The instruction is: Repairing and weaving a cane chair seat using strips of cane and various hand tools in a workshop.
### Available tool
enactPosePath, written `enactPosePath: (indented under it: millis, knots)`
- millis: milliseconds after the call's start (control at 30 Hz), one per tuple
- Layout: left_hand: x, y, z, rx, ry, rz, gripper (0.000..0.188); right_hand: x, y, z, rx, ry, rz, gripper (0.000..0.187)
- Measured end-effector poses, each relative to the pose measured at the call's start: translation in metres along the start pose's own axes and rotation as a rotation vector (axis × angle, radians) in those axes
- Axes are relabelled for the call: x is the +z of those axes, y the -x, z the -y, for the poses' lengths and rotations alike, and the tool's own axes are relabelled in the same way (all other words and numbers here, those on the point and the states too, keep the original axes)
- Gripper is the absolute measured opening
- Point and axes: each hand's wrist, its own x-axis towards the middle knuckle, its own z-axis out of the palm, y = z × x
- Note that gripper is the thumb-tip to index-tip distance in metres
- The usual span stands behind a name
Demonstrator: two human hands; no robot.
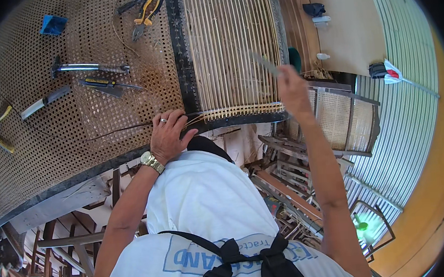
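Observation:
My left hand point(168, 135) rests at the near edge of the perforated cane webbing point(92, 39), fingers bent lightly over it and thumb apart. Thin cane strands point(195, 118) run from beside its fingertips to a woven row point(243, 111) across the near end of a panel of parallel cane strands point(224, 43). A dark strand point(118, 130) trails left of the hand. Raised over the panel's right edge, my right hand point(294, 92) is closed round a flat, narrow metal blade point(264, 62) pointing up and left; its handle is hidden in the fist.
On the webbing lie yellow-handled pliers point(144, 17), a hammer point(89, 67), a screwdriver point(114, 84), a knife point(44, 103), more pliers point(2, 130) and a blue piece point(53, 24). A dark frame bar point(180, 52) divides webbing and panel. Cane-backed furniture point(339, 117) stands at right.

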Motion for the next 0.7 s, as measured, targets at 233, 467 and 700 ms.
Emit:
enactPosePath:
  millis: [233, 467, 700]
  knots:
    - [-0.002, -0.002, 0.000, -0.021, 0.030, 0.000, 0.040, -0.005, 0.007, 0.008, 0.132, -0.144, 0.004, 0.027]
    - [-0.006, 0.002, 0.001, -0.012, 0.046, -0.002, 0.038, 0.000, 0.009, 0.015, 0.098, -0.124, 0.172, 0.027]
    - [-0.004, -0.001, 0.000, 0.004, 0.075, -0.031, 0.037, -0.010, 0.004, -0.005, -0.081, 0.026, 0.247, 0.025]
